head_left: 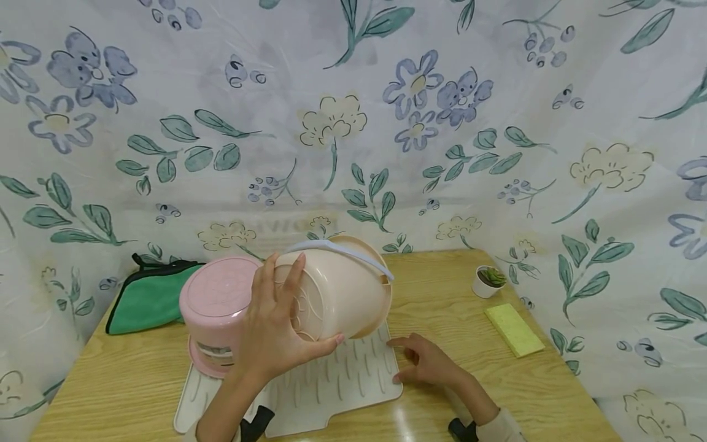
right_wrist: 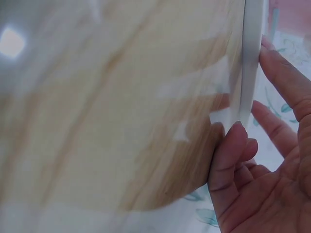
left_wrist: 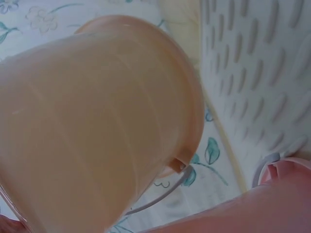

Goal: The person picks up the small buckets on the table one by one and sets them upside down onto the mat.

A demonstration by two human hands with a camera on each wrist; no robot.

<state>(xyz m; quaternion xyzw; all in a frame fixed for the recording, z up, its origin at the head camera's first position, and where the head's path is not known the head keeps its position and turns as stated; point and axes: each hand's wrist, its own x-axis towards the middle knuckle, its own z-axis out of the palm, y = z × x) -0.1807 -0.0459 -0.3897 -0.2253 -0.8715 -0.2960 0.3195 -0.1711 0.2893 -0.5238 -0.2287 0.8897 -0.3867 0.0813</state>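
My left hand [head_left: 270, 337] grips a cream bucket [head_left: 345, 291] around its base, thumb below and fingers spread over the top. The bucket is tipped on its side in the air, its mouth turned away to the right and its pale blue handle [head_left: 356, 255] lying over the top. Under it lies a white ribbed drying mat [head_left: 353, 380]. With index finger and thumb apart, my right hand [head_left: 428, 362] touches the mat's right edge; its other fingers bend against the table [right_wrist: 97, 121]. A pink bucket [head_left: 221, 307] stands upside down on the mat's left part.
Behind the pink bucket lies a green pouch [head_left: 151, 294] with black trim. On the right of the wooden table are a small potted succulent [head_left: 488, 282] and a yellow sponge cloth [head_left: 513, 329]. Flower-patterned sheeting [head_left: 331, 166] rises behind the table.
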